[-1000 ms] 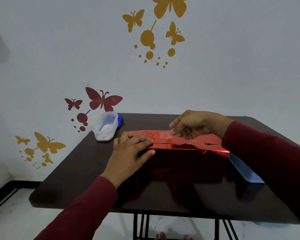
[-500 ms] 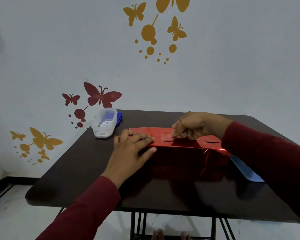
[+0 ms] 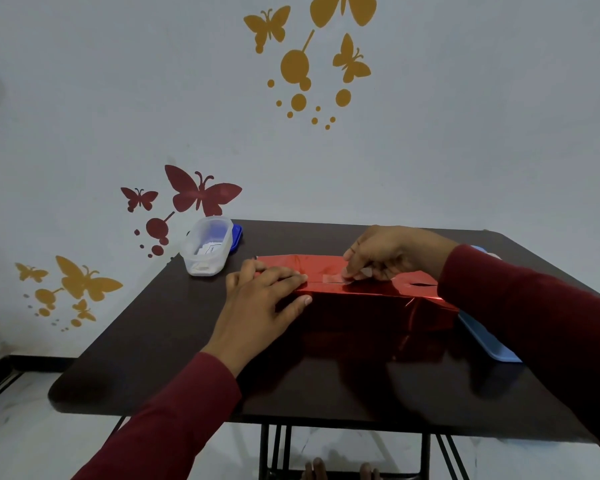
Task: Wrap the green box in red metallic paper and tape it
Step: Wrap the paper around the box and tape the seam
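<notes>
The box wrapped in red metallic paper [image 3: 368,299] lies lengthwise near the middle of the dark tabletop [image 3: 174,341], its green surface fully covered, the paper's two edges meeting in a seam along the top. A short strip of clear tape [image 3: 334,278] sits across that seam.

Against the frame half a second ago, the box has not shifted, and the left hand lies in the same spot. The right hand's fingertips have slid a little along the tape, which now looks flatter against the paper.

The left hand [image 3: 260,299] lies flat on the left end of the package, fingers [image 3: 288,277] straight and together, pressing the paper down, thumb against the near side. The right hand [image 3: 388,252] reaches over from the far side, its fingers [image 3: 355,271] bent down so the tips press on the tape at the seam; they pin it rather than grasp it.

Beyond the box's left end stands a clear plastic container [image 3: 208,245] with a blue lid [image 3: 237,235] behind it. A light blue tray [image 3: 489,341] lies just beside the box's right end. The wall behind carries butterfly stickers [image 3: 201,194].
</notes>
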